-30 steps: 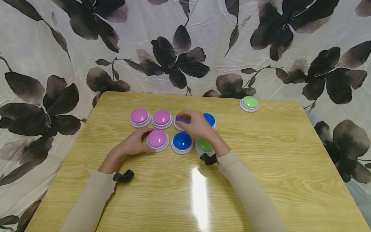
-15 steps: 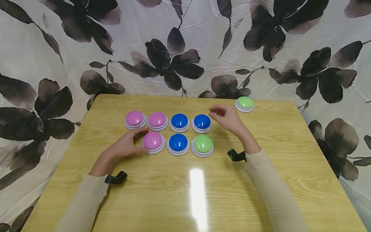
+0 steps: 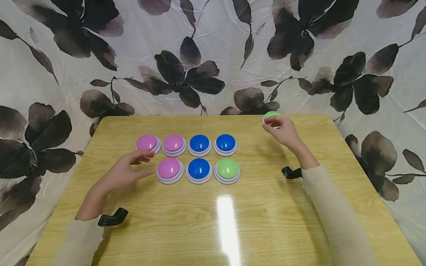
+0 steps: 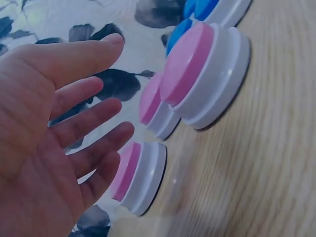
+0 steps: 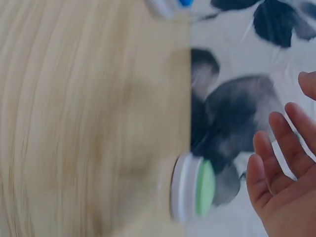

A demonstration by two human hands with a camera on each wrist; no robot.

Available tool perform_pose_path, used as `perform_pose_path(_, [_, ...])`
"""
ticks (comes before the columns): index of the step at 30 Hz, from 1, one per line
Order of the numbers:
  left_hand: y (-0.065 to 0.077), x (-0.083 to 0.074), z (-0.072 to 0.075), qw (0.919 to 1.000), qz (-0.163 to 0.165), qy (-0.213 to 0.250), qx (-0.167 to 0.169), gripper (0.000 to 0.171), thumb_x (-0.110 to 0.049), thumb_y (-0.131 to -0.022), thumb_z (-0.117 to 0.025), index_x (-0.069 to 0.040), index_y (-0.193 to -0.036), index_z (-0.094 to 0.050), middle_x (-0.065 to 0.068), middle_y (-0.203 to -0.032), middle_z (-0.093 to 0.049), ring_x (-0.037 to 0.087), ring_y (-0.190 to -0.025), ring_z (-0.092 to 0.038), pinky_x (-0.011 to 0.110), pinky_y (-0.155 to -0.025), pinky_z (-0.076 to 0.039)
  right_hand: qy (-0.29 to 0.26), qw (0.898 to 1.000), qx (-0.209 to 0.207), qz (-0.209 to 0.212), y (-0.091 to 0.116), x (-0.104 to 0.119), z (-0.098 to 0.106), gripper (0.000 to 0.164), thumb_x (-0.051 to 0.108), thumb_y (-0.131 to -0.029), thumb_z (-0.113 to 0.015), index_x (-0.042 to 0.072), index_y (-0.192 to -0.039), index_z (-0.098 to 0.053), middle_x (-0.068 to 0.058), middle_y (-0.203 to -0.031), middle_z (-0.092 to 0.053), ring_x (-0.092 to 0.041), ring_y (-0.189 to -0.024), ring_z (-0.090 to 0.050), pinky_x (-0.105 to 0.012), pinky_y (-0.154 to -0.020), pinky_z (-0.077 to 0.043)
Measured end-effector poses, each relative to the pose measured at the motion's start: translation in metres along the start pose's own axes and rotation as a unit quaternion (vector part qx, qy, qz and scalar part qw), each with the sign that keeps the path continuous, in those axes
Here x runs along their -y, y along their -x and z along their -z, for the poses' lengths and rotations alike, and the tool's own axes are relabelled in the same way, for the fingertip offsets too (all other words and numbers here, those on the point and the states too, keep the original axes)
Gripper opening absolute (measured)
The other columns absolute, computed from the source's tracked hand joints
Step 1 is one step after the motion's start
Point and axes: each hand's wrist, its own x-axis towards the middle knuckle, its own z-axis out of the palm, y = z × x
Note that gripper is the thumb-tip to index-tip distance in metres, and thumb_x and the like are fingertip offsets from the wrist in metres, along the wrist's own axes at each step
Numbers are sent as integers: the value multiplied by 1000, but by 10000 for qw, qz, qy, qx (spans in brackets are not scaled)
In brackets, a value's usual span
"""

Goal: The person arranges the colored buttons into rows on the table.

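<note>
Round push buttons with white bases stand on the table. At the far edge, my right hand hovers over a green button, partly hiding it; in the right wrist view its loosely bent fingers are apart from that green button. My left hand is in the air left of the front pink button, fingers spread and holding nothing. It covers part of the back-left pink button. In the left wrist view, several pink buttons, including a large near one, lie beyond the fingers.
The back row also has a pink button and two blue buttons, one left and one right. Right of the front pink one are a blue button and a green button. Floral cloth hangs behind the wooden table.
My right hand has moved from above the back blue buttons rightward to the far green button. The left hand has drawn away leftward from the front pink button. The head view has shifted slightly.
</note>
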Motion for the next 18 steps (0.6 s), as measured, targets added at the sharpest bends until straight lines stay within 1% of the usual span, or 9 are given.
perform_pose_path(4, [4, -6, 3, 9997, -102, -160, 152, 51, -19, -88, -74, -1, -131, -56, 15, -129, -58, 31, -114, -56, 56, -92, -43, 251, 9990, -12, -365, -6, -13, 13, 41, 31, -92, -69, 2, -119, -65, -13, -117, -62, -27, -104, -58, -28, -74, -48])
perform_pose_path(7, [6, -10, 4, 9993, -155, -291, 202, 47, -18, -89, -73, -3, -130, -57, 14, -128, -59, 31, -114, -55, 56, -91, -44, 394, 9977, -82, -552, -8, -22, 19, 45, 31, -91, -69, 1, -124, -61, -16, -126, -57, -32, -110, -56, -33, -78, -49])
perform_pose_path(9, [5, -13, 4, 9990, -223, -331, 195, 44, -18, -90, -72, -4, -129, -59, 13, -127, -60, 30, -114, -55, 55, -91, -43, 458, 9970, -188, -603, -10, -28, 22, 49, 30, -91, -69, 0, -128, -58, -18, -131, -54, -36, -115, -53, -40, -84, -48])
perform_pose_path(11, [2, -17, 3, 9989, -265, -340, 174, 41, -17, -90, -71, -4, -128, -59, 12, -126, -61, 28, -114, -55, 54, -92, -43, 431, 9966, -281, -650, -12, -32, 24, 53, 28, -90, -70, 0, -133, -55, -19, -136, -50, -38, -119, -49, -46, -89, -46])
perform_pose_path(13, [-2, -19, 0, 9989, -345, -299, 138, 38, -14, -91, -70, -5, -127, -61, 10, -125, -62, 27, -114, -55, 51, -92, -43, 319, 9960, -335, -767, -14, -36, 26, 58, 28, -90, -71, 1, -137, -51, -20, -141, -46, -40, -122, -45, -49, -92, -44])
perform_pose_path(18, [-13, -20, -10, 9987, -467, -84, 177, 32, -12, -93, -67, -6, -124, -63, 8, -123, -63, 30, -113, -55, 52, -93, -43, 49, 9922, -153, -1236, -22, -53, 32, 75, 34, -88, -73, 3, -146, -39, -20, -149, -35, -41, -129, -38, -51, -97, -40])
